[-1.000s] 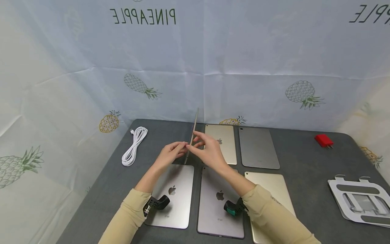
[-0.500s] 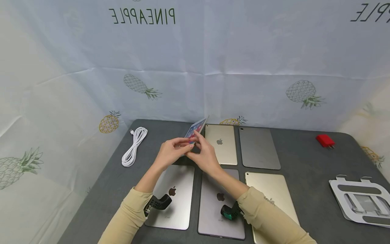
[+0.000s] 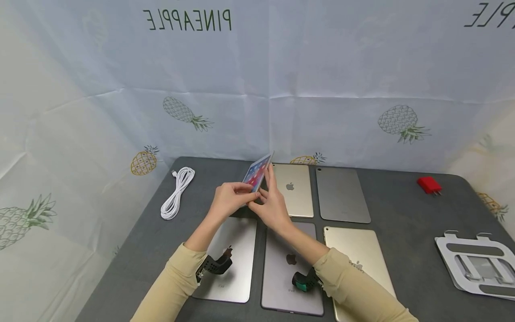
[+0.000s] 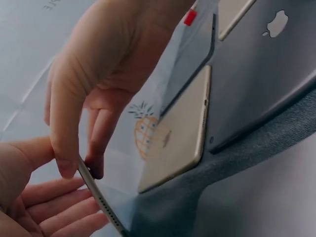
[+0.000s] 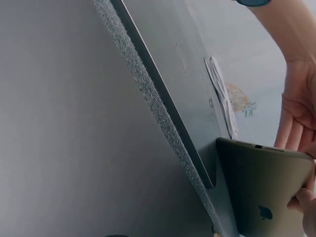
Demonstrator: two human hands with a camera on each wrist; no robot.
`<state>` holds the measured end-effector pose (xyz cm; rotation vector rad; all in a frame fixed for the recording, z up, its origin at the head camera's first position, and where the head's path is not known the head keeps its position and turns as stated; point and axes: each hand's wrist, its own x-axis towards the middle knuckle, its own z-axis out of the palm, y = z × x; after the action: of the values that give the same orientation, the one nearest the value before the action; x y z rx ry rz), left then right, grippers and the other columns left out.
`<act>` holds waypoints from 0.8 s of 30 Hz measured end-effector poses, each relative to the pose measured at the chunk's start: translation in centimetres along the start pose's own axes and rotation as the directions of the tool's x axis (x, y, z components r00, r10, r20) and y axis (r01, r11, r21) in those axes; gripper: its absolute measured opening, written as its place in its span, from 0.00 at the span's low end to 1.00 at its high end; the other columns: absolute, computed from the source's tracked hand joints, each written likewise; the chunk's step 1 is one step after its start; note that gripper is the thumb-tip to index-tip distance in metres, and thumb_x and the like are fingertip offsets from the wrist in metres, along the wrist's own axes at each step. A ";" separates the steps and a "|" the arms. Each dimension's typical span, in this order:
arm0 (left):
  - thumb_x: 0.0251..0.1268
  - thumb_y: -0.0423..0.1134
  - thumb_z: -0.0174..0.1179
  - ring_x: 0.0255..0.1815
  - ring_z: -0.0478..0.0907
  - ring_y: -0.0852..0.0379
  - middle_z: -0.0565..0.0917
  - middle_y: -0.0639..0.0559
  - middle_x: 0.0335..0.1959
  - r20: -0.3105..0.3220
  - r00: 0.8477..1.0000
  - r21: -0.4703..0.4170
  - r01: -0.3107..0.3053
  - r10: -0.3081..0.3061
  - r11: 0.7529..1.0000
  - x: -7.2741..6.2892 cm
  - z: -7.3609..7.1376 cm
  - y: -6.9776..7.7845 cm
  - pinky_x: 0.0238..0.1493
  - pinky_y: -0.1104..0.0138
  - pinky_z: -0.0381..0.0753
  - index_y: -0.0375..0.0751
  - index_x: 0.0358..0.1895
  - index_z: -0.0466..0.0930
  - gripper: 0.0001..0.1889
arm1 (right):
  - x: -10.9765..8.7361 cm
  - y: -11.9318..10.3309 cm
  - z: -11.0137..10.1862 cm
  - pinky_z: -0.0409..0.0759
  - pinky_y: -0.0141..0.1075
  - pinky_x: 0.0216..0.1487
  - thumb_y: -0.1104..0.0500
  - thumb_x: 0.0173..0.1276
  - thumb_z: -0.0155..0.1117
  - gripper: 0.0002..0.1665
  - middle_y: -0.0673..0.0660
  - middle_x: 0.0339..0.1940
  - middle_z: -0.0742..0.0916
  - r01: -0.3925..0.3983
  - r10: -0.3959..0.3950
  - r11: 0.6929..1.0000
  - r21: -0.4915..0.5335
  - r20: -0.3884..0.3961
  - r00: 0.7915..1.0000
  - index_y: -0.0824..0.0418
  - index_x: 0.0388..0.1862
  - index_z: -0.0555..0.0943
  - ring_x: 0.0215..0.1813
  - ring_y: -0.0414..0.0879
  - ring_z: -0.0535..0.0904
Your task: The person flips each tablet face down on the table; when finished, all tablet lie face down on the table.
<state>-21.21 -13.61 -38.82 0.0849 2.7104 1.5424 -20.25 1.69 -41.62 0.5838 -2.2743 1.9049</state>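
Both hands hold a small gold-backed tablet (image 3: 256, 173) above the back left part of the table, its lit screen tilted up to the left. The left hand (image 3: 227, 202) pinches the lower edge, its fingers along the screen side in the left wrist view. Higher up on the right edge, the right hand (image 3: 274, 206) grips with its thumb near the left thumb. In the right wrist view, the tablet's back (image 5: 252, 180) shows a dark apple logo. Beneath the wrists lie a silver tablet (image 3: 241, 273) and a grey tablet (image 3: 277, 277), backs up.
Face down nearby lie a gold tablet (image 3: 295, 197), a dark grey tablet (image 3: 342, 197) and another gold tablet (image 3: 358, 246). A coiled white cable (image 3: 177, 194) sits left; a red charger plug (image 3: 429, 184) and a white folding stand (image 3: 476, 264) are at right. A curtain (image 3: 322, 67) hangs behind.
The held tablet has turned from edge-on to showing its screen, leaning right. The right fingers have straightened up along its right edge, and the left hand has shifted slightly right.
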 end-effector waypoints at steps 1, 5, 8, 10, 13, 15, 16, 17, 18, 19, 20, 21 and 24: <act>0.52 0.49 0.74 0.44 0.84 0.55 0.88 0.51 0.39 -0.001 1.000 0.023 0.000 0.000 1.000 0.1 0.0 0.2 0.42 0.60 0.83 0.43 0.48 0.87 0.21 | 0.0 0.0 0.0 0.75 0.37 0.59 0.71 0.62 0.66 0.63 0.60 0.80 0.51 0.002 -0.002 1.000 0.006 0.001 1.000 0.53 0.80 0.32 0.67 0.59 0.71; 0.51 0.50 0.74 0.47 0.83 0.52 0.88 0.49 0.41 0.001 1.000 0.090 -0.001 0.001 0.996 0.2 -0.2 0.7 0.44 0.58 0.83 0.43 0.50 0.87 0.23 | 0.1 0.5 0.2 0.75 0.38 0.59 0.71 0.62 0.64 0.64 0.58 0.80 0.50 0.015 -0.015 0.999 0.028 0.000 1.000 0.47 0.80 0.30 0.68 0.58 0.70; 0.53 0.47 0.72 0.46 0.83 0.51 0.88 0.48 0.41 0.000 1.000 0.107 -0.026 0.026 0.994 0.3 -0.2 0.9 0.43 0.58 0.83 0.42 0.50 0.87 0.21 | 0.0 0.5 0.3 0.74 0.36 0.60 0.70 0.63 0.64 0.64 0.57 0.80 0.50 -0.012 0.012 0.999 0.052 0.002 1.000 0.45 0.79 0.30 0.69 0.56 0.69; 0.55 0.45 0.71 0.45 0.84 0.51 0.88 0.46 0.40 -0.003 0.999 0.092 -0.047 0.047 0.995 0.2 -0.2 0.9 0.42 0.59 0.84 0.40 0.49 0.87 0.19 | 0.0 0.6 0.3 0.73 0.35 0.61 0.70 0.64 0.65 0.64 0.57 0.80 0.52 -0.031 0.031 0.998 0.062 0.007 1.000 0.47 0.79 0.30 0.69 0.55 0.68; 0.57 0.42 0.69 0.43 0.85 0.52 0.88 0.46 0.40 -0.023 0.996 0.052 -0.083 0.084 0.995 0.2 -0.3 0.8 0.40 0.61 0.84 0.40 0.49 0.87 0.17 | 0.2 0.5 0.4 0.71 0.35 0.63 0.68 0.64 0.66 0.61 0.59 0.78 0.56 -0.039 0.037 0.995 0.093 0.021 0.999 0.53 0.80 0.34 0.71 0.53 0.66; 0.59 0.42 0.68 0.42 0.86 0.52 0.88 0.45 0.40 -0.047 0.993 0.026 -0.111 0.112 0.993 0.2 -0.4 0.7 0.39 0.62 0.85 0.40 0.49 0.87 0.16 | 0.3 0.6 0.4 0.70 0.36 0.64 0.68 0.65 0.67 0.56 0.61 0.77 0.59 -0.024 0.020 0.994 0.108 0.039 0.999 0.58 0.80 0.41 0.72 0.53 0.64; 0.59 0.42 0.67 0.42 0.86 0.52 0.88 0.46 0.40 -0.060 0.991 0.013 -0.123 0.124 0.992 0.2 -0.4 0.6 0.39 0.62 0.85 0.40 0.49 0.87 0.16 | 0.4 0.6 0.4 0.70 0.36 0.64 0.68 0.65 0.67 0.54 0.61 0.76 0.61 -0.017 0.011 0.994 0.110 0.048 0.999 0.61 0.80 0.44 0.72 0.53 0.64; 0.60 0.41 0.67 0.42 0.86 0.52 0.88 0.46 0.40 -0.076 0.988 0.005 -0.133 0.133 0.991 0.2 -0.5 0.5 0.39 0.62 0.85 0.40 0.49 0.87 0.15 | 0.4 0.5 0.4 0.70 0.36 0.64 0.67 0.65 0.67 0.51 0.61 0.76 0.63 -0.012 0.005 0.993 0.114 0.057 0.998 0.62 0.79 0.47 0.73 0.52 0.64; 0.61 0.41 0.66 0.42 0.86 0.52 0.88 0.46 0.41 -0.089 0.986 -0.021 -0.140 0.137 0.990 0.1 -0.5 0.3 0.38 0.62 0.85 0.40 0.49 0.87 0.15 | 0.5 0.5 0.4 0.71 0.36 0.64 0.67 0.65 0.67 0.49 0.61 0.75 0.64 -0.011 0.003 0.994 0.110 0.071 0.997 0.63 0.78 0.51 0.73 0.52 0.64; 0.62 0.40 0.66 0.41 0.86 0.50 0.88 0.45 0.41 -0.102 0.985 -0.051 -0.143 0.137 0.988 0.2 -0.6 0.2 0.38 0.62 0.85 0.40 0.50 0.86 0.15 | 0.5 0.5 0.3 0.71 0.36 0.63 0.66 0.65 0.67 0.47 0.61 0.75 0.65 -0.013 0.004 0.994 0.106 0.087 0.996 0.64 0.77 0.54 0.73 0.51 0.64; 0.62 0.39 0.65 0.40 0.86 0.48 0.88 0.44 0.41 -0.116 0.985 -0.083 -0.141 0.131 0.986 0.2 -0.6 0.0 0.38 0.61 0.85 0.39 0.51 0.86 0.15 | 0.5 0.5 0.3 0.71 0.35 0.63 0.65 0.66 0.67 0.45 0.59 0.74 0.67 -0.025 0.015 0.995 0.096 0.104 0.994 0.63 0.77 0.57 0.72 0.49 0.65; 0.63 0.39 0.65 0.40 0.86 0.47 0.88 0.44 0.42 -0.130 0.984 -0.120 -0.136 0.121 0.983 0.1 -0.7 -0.1 0.37 0.61 0.85 0.38 0.51 0.86 0.15 | 0.4 0.6 0.3 0.72 0.35 0.63 0.64 0.66 0.67 0.43 0.59 0.74 0.68 -0.037 0.027 0.996 0.083 0.119 0.993 0.62 0.76 0.59 0.72 0.49 0.66; 0.65 0.37 0.63 0.41 0.86 0.43 0.86 0.39 0.44 -0.163 0.984 -0.266 -0.117 0.075 0.957 0.1 -0.7 -0.7 0.37 0.61 0.86 0.34 0.52 0.84 0.15 | 0.2 0.9 0.1 0.73 0.36 0.62 0.61 0.67 0.67 0.38 0.58 0.72 0.71 -0.088 0.083 0.996 0.022 0.151 0.985 0.61 0.74 0.64 0.71 0.49 0.67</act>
<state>-21.36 -14.57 -39.08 0.0993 2.6014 2.0153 -20.70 1.63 -42.37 0.6653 -2.4043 1.9989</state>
